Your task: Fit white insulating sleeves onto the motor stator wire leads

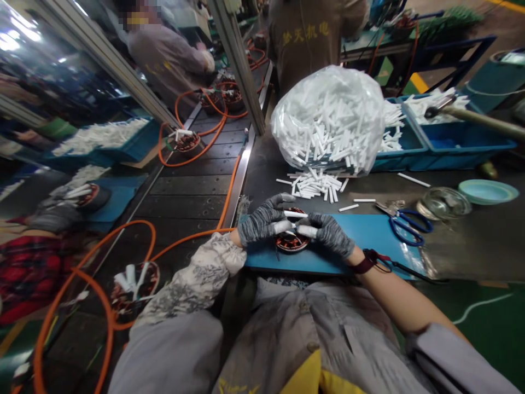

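Observation:
A ring-shaped motor stator (292, 244) with copper windings lies on a blue mat (361, 235) before me. Over it, both gloved hands come together, their fingertips wrapped in white. My left hand (262, 223) reaches in from the left, its fingers curled in a pinch above the windings. From the right, my right hand (333, 234) is closed in a pinch close to the left fingertips. A white sleeve tube (296, 214) lies between the hands across the stator. What the fingertips grip is too small to make out.
Loose white tubes (314, 185) lie behind the mat, below a clear bag (328, 120) of tubes and blue bins (459, 139). Blue-handled scissors (408, 225) and a glass bowl (443, 203) are on the right. Left runs a conveyor (184, 189) with stators on orange rings (153, 241); co-workers stand beyond.

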Motion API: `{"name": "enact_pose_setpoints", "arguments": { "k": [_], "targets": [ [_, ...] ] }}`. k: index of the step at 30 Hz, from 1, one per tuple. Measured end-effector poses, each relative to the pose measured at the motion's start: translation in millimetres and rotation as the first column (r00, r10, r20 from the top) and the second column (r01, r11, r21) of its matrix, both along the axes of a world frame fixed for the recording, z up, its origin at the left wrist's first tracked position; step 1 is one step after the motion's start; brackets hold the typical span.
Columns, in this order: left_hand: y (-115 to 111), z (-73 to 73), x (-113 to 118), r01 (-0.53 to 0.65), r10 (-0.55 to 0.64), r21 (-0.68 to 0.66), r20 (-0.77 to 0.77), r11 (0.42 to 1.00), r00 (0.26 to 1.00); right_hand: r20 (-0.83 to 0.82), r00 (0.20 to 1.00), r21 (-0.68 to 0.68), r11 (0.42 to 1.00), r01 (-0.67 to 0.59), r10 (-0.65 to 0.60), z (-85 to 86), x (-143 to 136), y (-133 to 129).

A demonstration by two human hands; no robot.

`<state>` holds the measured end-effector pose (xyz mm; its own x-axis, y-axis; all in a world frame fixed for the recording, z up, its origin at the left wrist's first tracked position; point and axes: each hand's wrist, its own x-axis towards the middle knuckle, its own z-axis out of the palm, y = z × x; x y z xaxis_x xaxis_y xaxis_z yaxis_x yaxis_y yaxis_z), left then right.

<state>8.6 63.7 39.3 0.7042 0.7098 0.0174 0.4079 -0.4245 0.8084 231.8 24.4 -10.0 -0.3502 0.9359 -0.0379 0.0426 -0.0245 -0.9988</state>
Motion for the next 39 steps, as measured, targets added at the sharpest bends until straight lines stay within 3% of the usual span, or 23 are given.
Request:
{"name": "enact_pose_setpoints", "arguments": {
  "k": [5,10,14,18,21,23,24,26,28,30,36,39],
  "targets": [
    [9,-7.0,-2,0.071,-0.069,-0.029,0.049,0.997,0.996,0.078,0.995,0.007,0.998,0.058,-0.058,0.2,-2,-4],
    [26,-3.6,0,0.151,-0.152,0.059,0.017,0.987,0.988,0.222,0.965,0.244,0.966,0.08,-0.136,-2.2,-2,-11],
    [30,-1.8,24,0.153,-0.122,0.204,-0.154,0.967,0.98,0.135,0.968,0.293,0.942,0.164,-0.211,-10.1,8,-14],
    [21,-7.1,47,0.084,-0.066,0.237,-0.084,0.968,0.994,-0.003,0.981,0.221,0.957,0.188,-0.192,-14.5,23,-21],
    [13,-10.1,30,-0.068,0.05,0.205,0.091,0.976,0.995,0.076,0.978,0.284,0.945,0.164,-0.192,-13.7,25,-37],
    [9,-12.1,4,-0.12,0.095,0.131,0.184,0.984,0.978,0.194,0.975,0.391,0.92,0.022,-0.105,-13.8,22,-45],
    [7,-13.5,-11,-0.086,0.068,0.082,0.201,0.993,0.977,0.256,0.964,0.443,0.895,-0.048,-0.075,-13.8,19,-46],
    [4,-16.7,-37,0.03,-0.041,0.073,0.163,0.997,0.986,0.354,0.931,0.522,0.844,-0.122,-0.084,-11.5,13,-41],
    [2,-20.4,-54,0.076,-0.09,0.207,0.061,0.975,0.994,0.422,0.899,0.539,0.83,-0.141,-0.121,-3.1,8,-31],
    [0,-24.0,-61,0.057,-0.052,0.386,-0.022,0.921,0.998,0.499,0.859,0.503,0.846,-0.179,-0.115,12.0,1,-20],
    [3,-40.3,-47,0.077,0.076,0.619,-0.216,0.782,0.973,0.801,0.569,0.356,0.911,-0.206,-0.184,56.9,-33,-8],
    [-2,-47.7,-41,0.072,0.171,0.679,-0.284,0.731,0.944,0.832,0.529,0.322,0.922,-0.215,-0.167,61.8,-46,-9]
  ]
}}
